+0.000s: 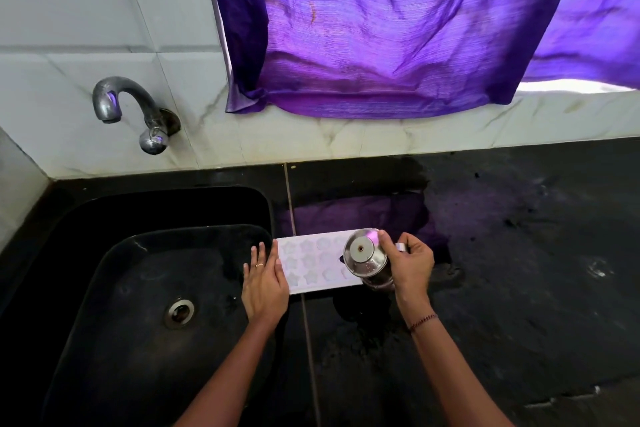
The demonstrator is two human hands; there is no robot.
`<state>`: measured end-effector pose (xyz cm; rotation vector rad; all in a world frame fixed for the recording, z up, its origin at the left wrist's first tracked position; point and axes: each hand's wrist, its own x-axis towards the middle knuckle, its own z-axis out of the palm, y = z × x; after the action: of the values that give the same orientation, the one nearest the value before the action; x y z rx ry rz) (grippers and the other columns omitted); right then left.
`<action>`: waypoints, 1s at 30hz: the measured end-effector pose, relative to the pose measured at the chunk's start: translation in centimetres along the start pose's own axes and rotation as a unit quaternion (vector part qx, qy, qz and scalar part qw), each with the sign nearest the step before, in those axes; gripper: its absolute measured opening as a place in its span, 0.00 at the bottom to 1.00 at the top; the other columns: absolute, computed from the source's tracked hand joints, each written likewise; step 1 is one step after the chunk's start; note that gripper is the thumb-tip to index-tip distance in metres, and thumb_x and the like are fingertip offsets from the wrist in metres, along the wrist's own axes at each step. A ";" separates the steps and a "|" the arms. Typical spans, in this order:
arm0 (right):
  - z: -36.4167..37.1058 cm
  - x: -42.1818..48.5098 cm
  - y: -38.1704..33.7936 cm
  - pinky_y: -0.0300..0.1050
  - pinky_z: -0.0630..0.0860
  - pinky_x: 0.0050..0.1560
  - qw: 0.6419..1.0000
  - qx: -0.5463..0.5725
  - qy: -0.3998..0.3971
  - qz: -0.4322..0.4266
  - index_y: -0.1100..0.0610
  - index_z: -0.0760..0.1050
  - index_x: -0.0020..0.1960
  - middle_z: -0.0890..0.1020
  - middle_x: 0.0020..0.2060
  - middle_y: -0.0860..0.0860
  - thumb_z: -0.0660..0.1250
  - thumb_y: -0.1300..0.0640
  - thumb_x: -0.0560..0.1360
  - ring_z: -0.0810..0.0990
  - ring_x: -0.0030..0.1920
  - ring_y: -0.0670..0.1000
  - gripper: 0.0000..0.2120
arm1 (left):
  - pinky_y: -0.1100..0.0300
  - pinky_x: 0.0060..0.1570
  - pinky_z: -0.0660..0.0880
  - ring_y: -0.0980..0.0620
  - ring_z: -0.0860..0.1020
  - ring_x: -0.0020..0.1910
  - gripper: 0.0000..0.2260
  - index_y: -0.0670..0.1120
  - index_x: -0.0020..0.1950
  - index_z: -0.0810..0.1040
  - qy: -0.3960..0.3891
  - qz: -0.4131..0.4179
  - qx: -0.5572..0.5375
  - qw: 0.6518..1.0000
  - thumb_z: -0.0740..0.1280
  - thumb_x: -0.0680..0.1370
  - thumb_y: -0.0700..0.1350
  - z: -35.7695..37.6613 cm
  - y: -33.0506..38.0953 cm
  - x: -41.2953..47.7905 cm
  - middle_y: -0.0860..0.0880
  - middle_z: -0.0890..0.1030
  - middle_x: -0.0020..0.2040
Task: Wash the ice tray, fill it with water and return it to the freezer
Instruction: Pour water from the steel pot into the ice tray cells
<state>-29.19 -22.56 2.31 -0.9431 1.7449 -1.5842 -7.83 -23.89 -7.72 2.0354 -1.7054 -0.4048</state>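
My left hand point(265, 288), fingers straight and together, lies flat against the left end of the ice tray point(311, 263). My right hand point(412, 265) grips a steel jug point(367, 258) tipped over its right end. The tray is on the counter point(519, 253) just right of the sink point(104, 253), long axis left-right. I'd guess the pour moves leftward.
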 end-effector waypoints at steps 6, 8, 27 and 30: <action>0.1 -0.1 -0.1 0.33 0.60 0.25 1.000 -0.005 -0.006 -0.012 0.55 0.60 0.26 0.63 0.22 0.46 0.74 0.60 0.69 0.59 0.23 0.42 0.24 | 0.53 0.75 0.49 0.51 0.53 0.77 0.26 0.49 0.76 0.59 0.004 0.000 -0.008 1.000 0.42 0.78 0.51 0.1 -0.1 0.1 0.47 0.59 0.76; 0.1 -0.1 -0.2 0.33 0.60 0.25 1.000 -0.005 -0.009 -0.013 0.54 0.60 0.26 0.62 0.21 0.45 0.74 0.60 0.69 0.59 0.24 0.42 0.24 | 0.53 0.75 0.50 0.51 0.53 0.77 0.26 0.49 0.76 0.59 0.006 0.001 -0.010 1.000 0.42 0.78 0.50 0.0 0.0 0.1 0.47 0.60 0.76; -0.8 0.6 0.2 0.34 0.63 0.27 0.998 0.049 0.030 0.038 0.55 0.61 0.27 0.64 0.24 0.50 0.74 0.59 0.70 0.61 0.26 0.43 0.23 | 0.54 0.75 0.48 0.51 0.52 0.77 0.27 0.49 0.76 0.58 0.006 -0.001 -0.006 1.000 0.42 0.78 0.51 0.0 0.0 0.0 0.46 0.59 0.76; -1.1 0.7 0.1 0.32 0.62 0.26 0.998 0.048 0.035 0.035 0.55 0.60 0.27 0.64 0.24 0.49 0.74 0.59 0.70 0.60 0.24 0.41 0.23 | 0.54 0.75 0.48 0.51 0.52 0.77 0.27 0.49 0.76 0.58 0.004 -0.001 -0.003 1.000 0.42 0.77 0.51 0.0 -0.1 0.0 0.47 0.58 0.77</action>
<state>-30.50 -22.50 2.32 -0.7810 1.7144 -1.6575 -7.74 -23.89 -7.74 2.0317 -1.6964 -0.4011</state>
